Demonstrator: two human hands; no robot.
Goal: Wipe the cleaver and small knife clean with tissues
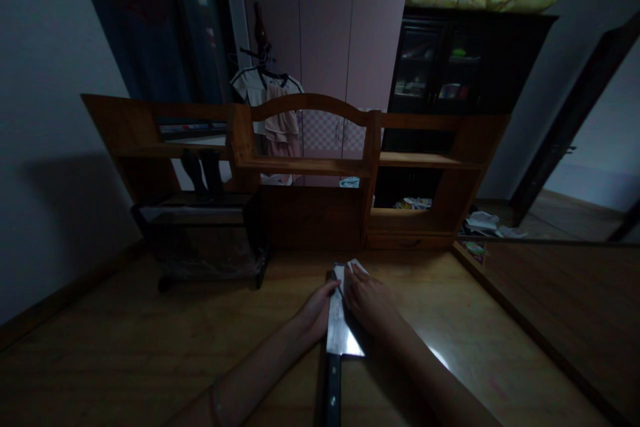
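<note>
A kitchen knife [344, 333] lies on the wooden desktop, its broad blade pointing away from me and its black riveted handle toward me. My left hand [316, 310] grips the left edge of the blade, with the thumb near the tip end. From the right, my right hand [369, 295] presses a folded white wipe [356, 266] against the far part of the blade. Its fingers are bent over the wipe; whether it is paper or cloth I cannot tell. Nobody holds the knife's handle.
A dark knife holder [200, 243] with two black handles [203, 170] upright in it stands at the left. Behind my hands rises a wooden shelf unit [307, 165]. A raised wooden edge [520, 320] runs along the right side of the desktop.
</note>
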